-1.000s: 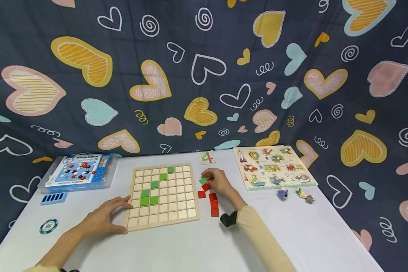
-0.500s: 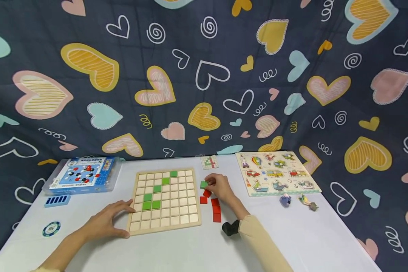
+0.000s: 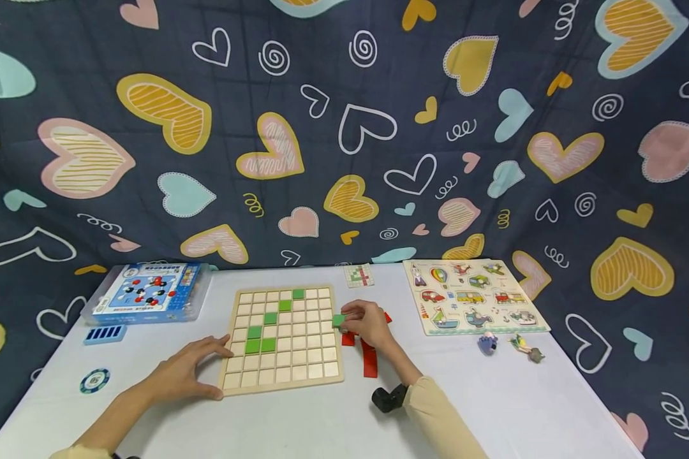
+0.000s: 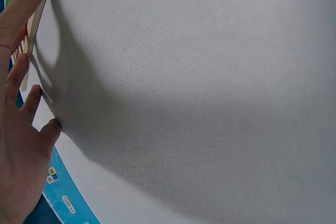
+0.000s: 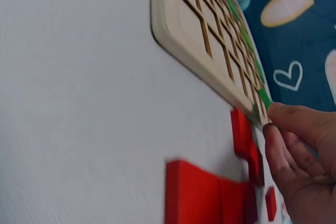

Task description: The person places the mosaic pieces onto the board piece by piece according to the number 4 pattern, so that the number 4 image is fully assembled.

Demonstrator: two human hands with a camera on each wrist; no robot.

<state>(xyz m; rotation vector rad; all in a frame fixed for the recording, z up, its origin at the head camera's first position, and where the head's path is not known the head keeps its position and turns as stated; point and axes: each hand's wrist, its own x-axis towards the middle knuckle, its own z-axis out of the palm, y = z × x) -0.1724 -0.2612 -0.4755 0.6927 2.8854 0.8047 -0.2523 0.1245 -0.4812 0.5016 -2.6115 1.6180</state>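
Note:
A square wooden grid board (image 3: 307,371) lies on the table with several green tiles (image 3: 268,345) in its cells. My left hand (image 3: 178,373) rests along its left edge, thumb near the front corner and fingers spread; in the left wrist view they meet the board's side (image 4: 38,22). Between thumb and fingers my right hand (image 3: 372,324) pinches a green tile (image 3: 338,320) at the board's right edge. Seen from the right wrist, this green tile (image 5: 264,97) overlaps the rim. Below that hand lie several red tiles (image 3: 370,366), partly covered by it.
Behind the board lies a small pattern card (image 3: 358,275). A picture puzzle (image 3: 453,324) and small figures (image 3: 487,343) are on the right. On the left are a boxed set (image 3: 140,306), a blue slotted block (image 3: 105,335) and a round chip (image 3: 94,380).
The right hand has lifted the green tile from beside the red tiles and carried it left to the board's edge. The left hand stays at the board; the head view shifts slightly.

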